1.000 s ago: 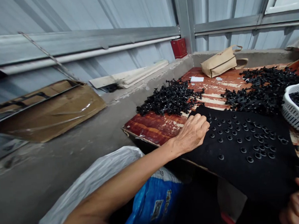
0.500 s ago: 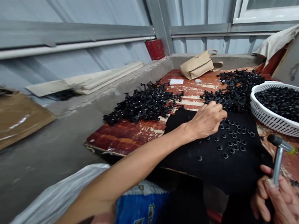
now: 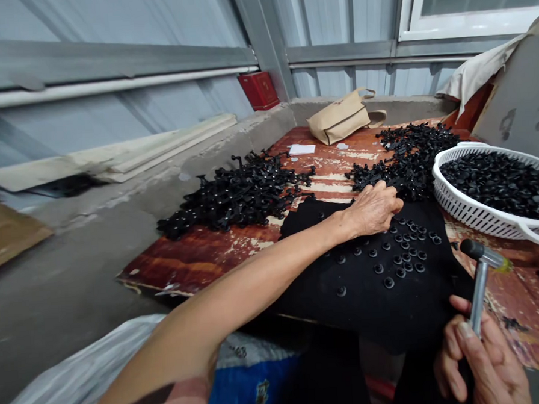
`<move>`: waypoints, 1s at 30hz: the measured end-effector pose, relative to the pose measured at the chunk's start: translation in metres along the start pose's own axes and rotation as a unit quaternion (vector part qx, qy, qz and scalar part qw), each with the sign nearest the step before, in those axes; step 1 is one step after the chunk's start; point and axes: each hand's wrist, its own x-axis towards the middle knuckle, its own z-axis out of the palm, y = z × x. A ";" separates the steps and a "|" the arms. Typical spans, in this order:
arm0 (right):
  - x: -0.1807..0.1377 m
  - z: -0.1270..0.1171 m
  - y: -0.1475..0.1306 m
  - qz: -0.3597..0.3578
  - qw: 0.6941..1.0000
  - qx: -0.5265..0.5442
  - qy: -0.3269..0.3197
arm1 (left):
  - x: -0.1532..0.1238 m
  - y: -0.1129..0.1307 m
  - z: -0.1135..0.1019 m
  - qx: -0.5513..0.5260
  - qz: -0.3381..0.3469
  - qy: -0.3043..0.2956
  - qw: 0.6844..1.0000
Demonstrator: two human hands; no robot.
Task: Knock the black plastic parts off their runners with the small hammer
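My left hand [image 3: 373, 210] reaches across a black cloth [image 3: 368, 287] that lies on a worn red board [image 3: 195, 260]. Its fingers are curled at the cloth's far edge, beside a pile of black plastic parts [image 3: 407, 158]; what they pinch is hidden. Several small black rings [image 3: 405, 258] lie loose on the cloth just past the hand. My right hand [image 3: 479, 366] is at the lower right, closed round the metal handle of a small hammer [image 3: 479, 275] held upright, head up.
A second pile of black parts [image 3: 237, 194] lies on the board's left. A white basket [image 3: 478, 218] full of black pieces stands at the right. A tan bag [image 3: 340, 119] and a red box [image 3: 259, 90] sit at the back. A blue-and-white sack [image 3: 243, 384] is below.
The view has swung to the right. My left hand moved from the cloth's left corner to its far edge by the right pile. The hammer in my right hand came into view.
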 end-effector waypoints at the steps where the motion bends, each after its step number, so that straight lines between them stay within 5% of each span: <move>1: 0.000 0.000 0.000 0.001 1.000 0.001 0.000 | -0.001 -0.001 0.001 0.002 -0.006 0.001 1.000; 7: 0.000 -0.002 0.000 0.003 1.000 0.004 -0.006 | -0.005 0.004 -0.005 -0.006 -0.017 0.019 1.000; 18: -0.002 0.002 0.001 0.008 1.000 0.012 0.008 | -0.002 0.062 -0.020 -0.032 -0.035 -0.046 0.998; 26: 0.000 -0.001 0.002 0.011 1.000 0.014 0.005 | 0.009 0.060 -0.013 -0.034 -0.025 -0.074 0.996; 30: -0.001 0.002 0.000 0.011 1.000 0.013 0.009 | 0.008 0.054 -0.021 -0.044 -0.014 -0.032 0.998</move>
